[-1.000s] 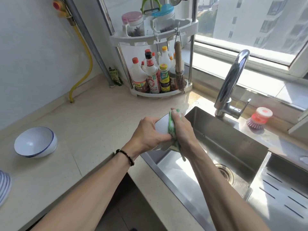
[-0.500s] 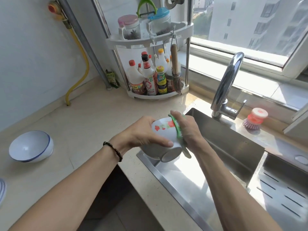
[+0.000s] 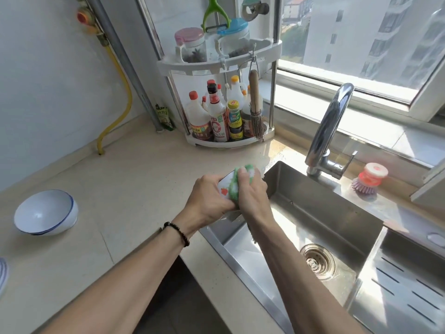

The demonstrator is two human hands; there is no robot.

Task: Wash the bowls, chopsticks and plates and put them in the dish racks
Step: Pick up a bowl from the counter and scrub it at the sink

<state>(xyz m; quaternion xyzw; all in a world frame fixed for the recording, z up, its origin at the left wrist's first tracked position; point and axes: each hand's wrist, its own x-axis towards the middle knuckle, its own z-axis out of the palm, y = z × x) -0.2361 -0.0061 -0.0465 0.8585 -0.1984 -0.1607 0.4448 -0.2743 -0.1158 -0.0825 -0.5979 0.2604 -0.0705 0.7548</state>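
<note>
scrubbing a flower-patterned bowl (image 3: 225, 188) over the near left corner of the sink (image 3: 320, 213). left hand (image 3: 207, 201) grasping the bowl from the left, tilted on its side; right hand (image 3: 251, 196) clenched on a green sponge (image 3: 237, 186), pressed against the bowl's right face. blue-rimmed bowl (image 3: 45, 213) waiting well apart on the desk (image 3: 134, 189), nearer the left hand.

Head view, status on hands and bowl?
Left hand grips flowered bowl. Right hand presses green sponge on it, over sink. Nothing obstructing.
</note>
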